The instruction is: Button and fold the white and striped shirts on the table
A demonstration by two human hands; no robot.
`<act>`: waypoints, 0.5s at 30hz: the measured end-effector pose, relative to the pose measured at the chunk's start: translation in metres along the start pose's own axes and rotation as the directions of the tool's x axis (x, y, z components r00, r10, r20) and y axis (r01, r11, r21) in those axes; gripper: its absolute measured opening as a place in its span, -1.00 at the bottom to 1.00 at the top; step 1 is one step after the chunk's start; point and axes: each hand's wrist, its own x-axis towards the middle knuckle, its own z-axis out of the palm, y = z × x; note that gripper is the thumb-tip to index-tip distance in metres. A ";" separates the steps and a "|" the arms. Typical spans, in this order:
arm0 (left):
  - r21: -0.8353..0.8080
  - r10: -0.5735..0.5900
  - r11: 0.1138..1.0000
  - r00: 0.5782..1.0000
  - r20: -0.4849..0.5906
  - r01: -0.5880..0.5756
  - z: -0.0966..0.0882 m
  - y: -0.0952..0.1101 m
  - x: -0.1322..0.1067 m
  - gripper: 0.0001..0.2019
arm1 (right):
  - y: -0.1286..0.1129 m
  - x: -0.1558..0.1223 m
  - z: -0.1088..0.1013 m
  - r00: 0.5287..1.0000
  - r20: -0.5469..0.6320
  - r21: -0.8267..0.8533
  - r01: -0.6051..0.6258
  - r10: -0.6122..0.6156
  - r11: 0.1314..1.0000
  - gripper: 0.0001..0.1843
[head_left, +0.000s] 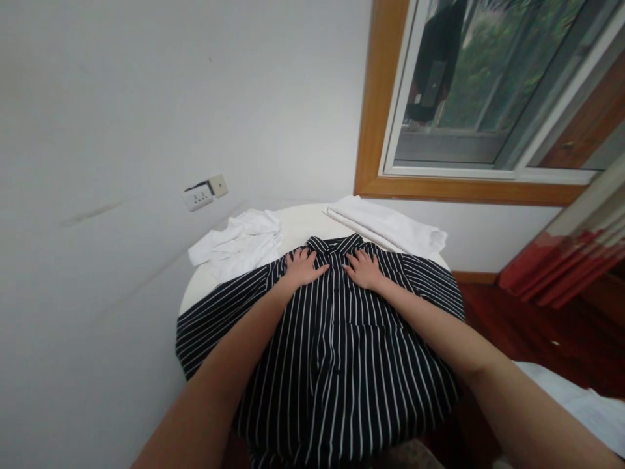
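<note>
A black shirt with thin white stripes (336,352) lies spread front-up over a small round white table (297,225), its collar at the far side. My left hand (301,267) rests flat on the shirt just left of the collar, fingers stretched out. My right hand (364,268) lies flat just right of the button placket, fingers spread. Neither hand holds anything. The shirt's left sleeve (215,316) hangs over the table's left edge.
A crumpled white garment (239,244) lies at the table's far left and a folded white cloth (390,225) at the far right. A white wall with a socket (199,195) stands left. A wood-framed window (469,98), red curtain (566,260) and dark red floor are right.
</note>
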 end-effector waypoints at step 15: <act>0.329 -0.060 0.939 0.989 -0.139 0.103 -0.094 -0.074 -0.066 -0.61 | 0.007 0.007 0.001 0.996 -0.089 0.089 0.027 -0.019 0.996 -0.42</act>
